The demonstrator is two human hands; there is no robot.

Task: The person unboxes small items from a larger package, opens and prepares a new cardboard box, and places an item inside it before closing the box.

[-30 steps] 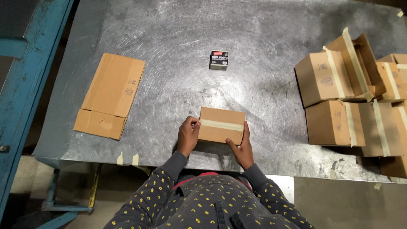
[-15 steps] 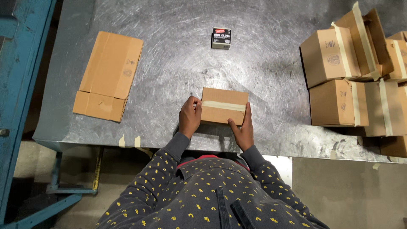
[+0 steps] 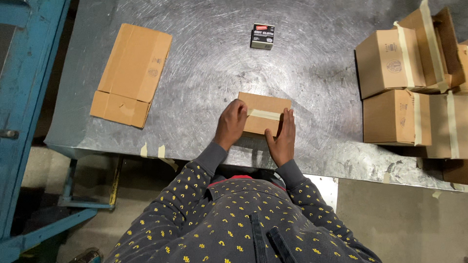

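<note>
A small cardboard box (image 3: 265,104) with a strip of pale tape across its top sits on the scratched metal table (image 3: 204,73), near the front edge. My left hand (image 3: 231,124) lies over the box's left end, fingers pressing on the tape. My right hand (image 3: 282,136) rests against the box's right side and front corner, fingers flat along it. Both hands hold the box between them.
A flattened cardboard box (image 3: 131,73) lies at the table's left. A small dark packet (image 3: 262,36) stands at the back centre. Several taped cardboard boxes (image 3: 404,92) are stacked at the right. Short tape strips (image 3: 151,151) hang off the front edge. A blue metal frame (image 3: 24,97) runs along the left.
My left hand has slid from the box's left end onto its top, over the tape. My right hand has shifted up along the right side. The view has moved slightly.
</note>
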